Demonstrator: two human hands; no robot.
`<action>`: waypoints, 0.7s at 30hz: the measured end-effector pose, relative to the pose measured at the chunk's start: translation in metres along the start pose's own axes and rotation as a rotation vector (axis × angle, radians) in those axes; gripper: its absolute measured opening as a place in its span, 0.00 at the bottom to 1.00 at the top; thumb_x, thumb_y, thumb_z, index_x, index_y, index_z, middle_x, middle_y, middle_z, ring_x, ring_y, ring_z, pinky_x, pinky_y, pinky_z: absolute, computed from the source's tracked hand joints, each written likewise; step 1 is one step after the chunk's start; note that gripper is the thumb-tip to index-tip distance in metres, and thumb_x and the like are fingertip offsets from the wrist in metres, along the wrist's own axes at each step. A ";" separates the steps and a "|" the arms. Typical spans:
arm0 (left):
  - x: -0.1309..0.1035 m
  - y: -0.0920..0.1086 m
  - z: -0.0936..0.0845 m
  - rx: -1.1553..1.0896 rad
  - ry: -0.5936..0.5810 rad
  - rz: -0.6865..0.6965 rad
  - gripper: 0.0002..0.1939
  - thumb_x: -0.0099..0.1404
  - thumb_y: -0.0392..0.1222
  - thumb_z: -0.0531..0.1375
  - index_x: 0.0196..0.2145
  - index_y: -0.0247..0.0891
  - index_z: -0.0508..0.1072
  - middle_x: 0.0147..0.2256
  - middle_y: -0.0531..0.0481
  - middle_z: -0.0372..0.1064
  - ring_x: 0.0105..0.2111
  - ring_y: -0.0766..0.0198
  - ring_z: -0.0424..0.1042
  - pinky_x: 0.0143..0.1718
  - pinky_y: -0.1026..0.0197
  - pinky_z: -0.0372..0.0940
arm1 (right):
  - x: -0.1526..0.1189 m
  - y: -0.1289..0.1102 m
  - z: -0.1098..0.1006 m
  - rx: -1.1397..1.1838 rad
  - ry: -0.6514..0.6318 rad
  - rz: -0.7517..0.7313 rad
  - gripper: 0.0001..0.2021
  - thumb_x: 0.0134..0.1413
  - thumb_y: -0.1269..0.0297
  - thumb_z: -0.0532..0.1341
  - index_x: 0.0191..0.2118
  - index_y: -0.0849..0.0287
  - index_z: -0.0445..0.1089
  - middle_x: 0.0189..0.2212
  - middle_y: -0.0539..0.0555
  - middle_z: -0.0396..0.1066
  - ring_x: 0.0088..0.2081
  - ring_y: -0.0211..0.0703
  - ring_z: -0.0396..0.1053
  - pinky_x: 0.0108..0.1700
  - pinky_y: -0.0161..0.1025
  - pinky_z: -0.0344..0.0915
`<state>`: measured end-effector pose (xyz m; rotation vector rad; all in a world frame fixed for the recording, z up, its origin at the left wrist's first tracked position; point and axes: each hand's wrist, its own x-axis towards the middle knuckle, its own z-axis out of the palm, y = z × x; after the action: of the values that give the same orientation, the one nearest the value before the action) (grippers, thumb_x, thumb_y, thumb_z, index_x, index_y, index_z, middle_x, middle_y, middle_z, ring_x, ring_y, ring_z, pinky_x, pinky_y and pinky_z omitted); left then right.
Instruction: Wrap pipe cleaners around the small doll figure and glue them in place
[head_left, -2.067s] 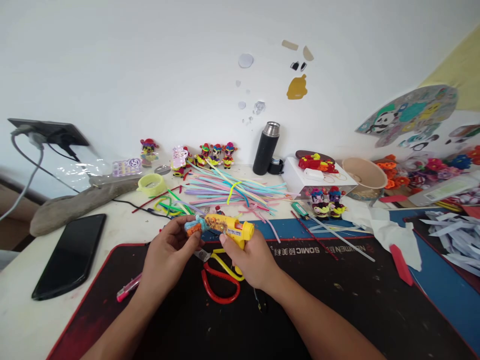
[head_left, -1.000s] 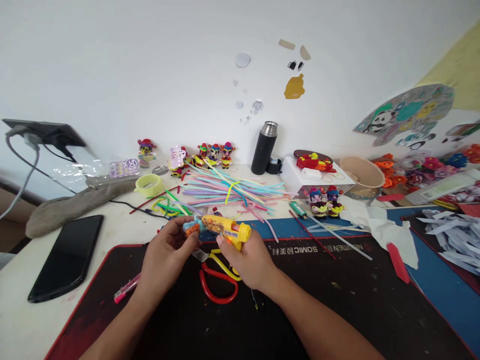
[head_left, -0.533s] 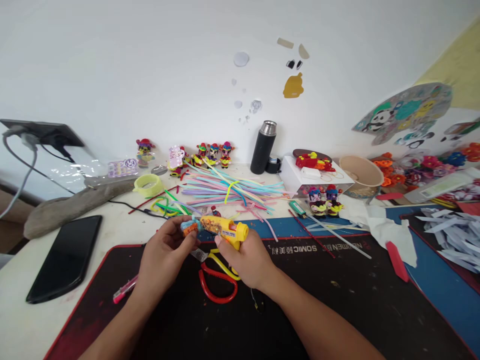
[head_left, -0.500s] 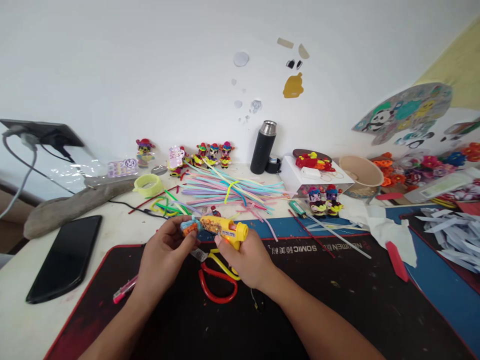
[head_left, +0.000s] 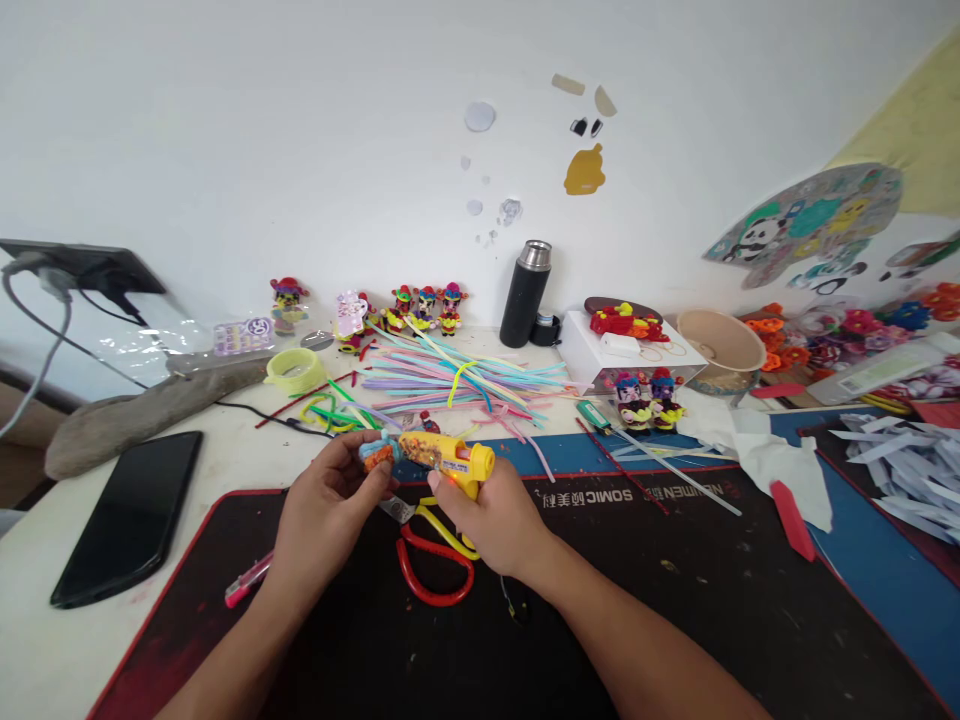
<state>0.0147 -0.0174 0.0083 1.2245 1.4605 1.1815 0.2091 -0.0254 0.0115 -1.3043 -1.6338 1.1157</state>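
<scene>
Closed around a small blue and orange fuzzy piece (head_left: pixel 379 455) is my left hand (head_left: pixel 326 510), the piece pinched between thumb and fingers. My right hand (head_left: pixel 502 520) grips a yellow glue gun (head_left: pixel 450 460) with a small orange-red light on its side. The gun points left, its front end right at the fuzzy piece; the nozzle tip is hard to make out. Below the hands, red-handled scissors (head_left: pixel 435 600) lie on the black mat (head_left: pixel 570 640), their blades partly hidden by my left hand.
Behind the hands lies a pile of pastel pipe cleaners (head_left: pixel 465 380). A black thermos (head_left: pixel 525 295), small figures (head_left: pixel 427 310) and a white box (head_left: pixel 585 350) stand near the wall. A black tablet-like slab (head_left: pixel 131 515) lies left; paper strips (head_left: pixel 907 480) lie right.
</scene>
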 end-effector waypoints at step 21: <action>0.009 0.011 -0.005 -0.025 0.085 -0.039 0.31 0.52 0.61 0.70 0.47 0.38 0.74 0.34 0.49 0.79 0.31 0.53 0.79 0.33 0.54 0.74 | -0.032 0.005 -0.017 -0.040 -0.022 -0.088 0.11 0.66 0.57 0.62 0.44 0.58 0.77 0.37 0.55 0.79 0.35 0.44 0.75 0.38 0.37 0.69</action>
<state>0.0103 -0.0084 0.0195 1.1358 1.5205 1.2355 0.2324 -0.0533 0.0115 -1.2369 -1.7206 1.0537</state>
